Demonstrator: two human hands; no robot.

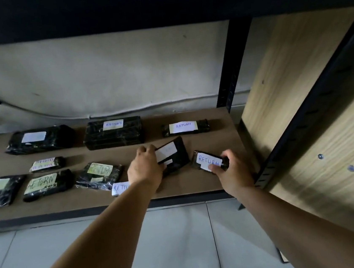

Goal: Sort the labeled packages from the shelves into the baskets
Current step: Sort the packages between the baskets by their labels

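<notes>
Several black-wrapped packages with paper labels lie on a brown shelf board [199, 182]. My left hand [145, 167] grips a flat black package [177, 155] with a white label, tilted up off the board. My right hand [231, 171] holds a small black package [207, 160] whose white label reads RETURN, thumb on the label. Under my left forearm peeks another RETURN label [120, 187]. No baskets are in view.
Further packages sit behind and to the left: a large RETURN one [114, 132], a slim RETURN one [185, 127], one with a yellow RETURN label [46, 185]. A black upright post [232, 68] and a wooden side panel [300, 97] bound the shelf on the right. Pale floor tiles [184, 243] lie below.
</notes>
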